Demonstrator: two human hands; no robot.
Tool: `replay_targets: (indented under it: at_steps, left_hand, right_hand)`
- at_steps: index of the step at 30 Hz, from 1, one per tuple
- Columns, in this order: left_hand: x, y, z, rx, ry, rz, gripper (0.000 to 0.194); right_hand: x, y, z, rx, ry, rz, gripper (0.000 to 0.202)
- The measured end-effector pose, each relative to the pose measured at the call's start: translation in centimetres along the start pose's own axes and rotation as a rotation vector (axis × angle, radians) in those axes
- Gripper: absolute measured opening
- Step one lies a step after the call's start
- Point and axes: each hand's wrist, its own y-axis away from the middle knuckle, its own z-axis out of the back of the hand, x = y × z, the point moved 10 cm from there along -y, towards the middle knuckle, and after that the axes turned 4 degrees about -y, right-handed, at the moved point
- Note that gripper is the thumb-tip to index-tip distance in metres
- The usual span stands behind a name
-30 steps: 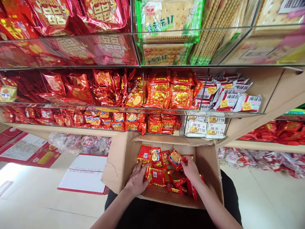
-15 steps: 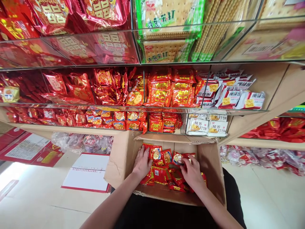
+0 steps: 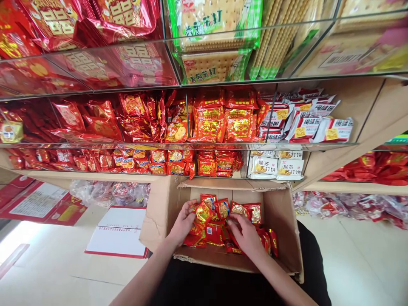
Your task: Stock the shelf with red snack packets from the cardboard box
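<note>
A cardboard box (image 3: pixel 283 216) with its flaps open rests at the lap and holds several small red snack packets (image 3: pixel 215 234). My left hand (image 3: pixel 184 221) is at the box's left side, its fingers closed on a red and gold packet (image 3: pixel 203 212) that is tilted up. Over the middle of the box my right hand (image 3: pixel 242 229) reaches among the packets with its fingers apart, touching the pile. Two packets (image 3: pixel 254 212) lie just beyond it near the back wall. The right fingertips partly cover what lies under them.
Glass-fronted shelves (image 3: pixel 134 146) of red packets and white cracker packs (image 3: pixel 264 165) stand right behind the box. Above are green-wrapped crackers (image 3: pixel 213 63). A white-and-red flat carton (image 3: pixel 116 236) lies on the floor at left; plastic-bagged goods (image 3: pixel 338 206) are under the shelf.
My right hand has moved left and slightly down from the back-right packet, which now lies free. My left hand has shifted slightly left and a packet beside it has been tipped up.
</note>
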Motion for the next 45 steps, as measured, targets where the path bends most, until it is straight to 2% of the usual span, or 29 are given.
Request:
replay_targets:
  at_steps: [3,5,8,12,16,24,28,31,35,38,42,45]
  left_hand:
    - [0.0,1.9,-3.2,0.161,0.37,0.131,0.043]
    - [-0.2,2.8,-5.1,0.245,0.525,0.209,0.042]
    - [0.1,3.5,-6.4,0.286,0.521,0.265,0.042]
    - [2.4,4.4,-7.4,0.327,0.447,0.373,0.039]
    - [3.5,4.9,-7.3,0.296,0.441,0.382,0.039]
    - [3.1,4.7,-7.1,0.293,0.321,0.254,0.042]
    - [3.0,4.7,-6.7,0.257,0.4,0.244,0.035]
    - [3.3,4.8,-6.4,0.247,0.484,0.29,0.034]
    - [2.1,4.6,-6.3,0.267,0.489,0.184,0.03]
    - [1.4,4.5,-6.4,0.274,0.483,0.128,0.027]
    - [1.7,4.4,-5.7,0.195,0.577,0.151,0.027]
    - [2.4,4.7,-5.9,0.232,0.645,0.223,0.03]
  right_hand:
    - [0.1,-0.5,-2.4,0.136,-0.272,-0.167,0.043]
    - [0.9,-0.6,-3.4,0.189,-0.331,-0.164,0.043]
    - [1.4,-0.3,-3.8,0.198,-0.233,-0.107,0.04]
    - [0.4,1.1,-3.6,0.126,-0.183,-0.108,0.037]
    - [-0.4,1.7,-4.0,0.116,-0.22,-0.131,0.031]
    - [-0.8,1.3,-3.9,0.07,-0.286,-0.129,0.03]
    - [-0.8,1.7,-4.7,0.161,-0.452,-0.184,0.032]
    - [-0.4,2.1,-5.1,0.247,-0.423,-0.215,0.035]
    - [1.4,2.3,-5.1,0.333,-0.307,-0.09,0.026]
    - [1.2,2.5,-5.4,0.329,-0.333,-0.105,0.025]
    - [-0.1,2.9,-6.2,0.307,-0.5,-0.181,0.027]
    - [-0.1,3.0,-6.3,0.319,-0.474,-0.155,0.022]
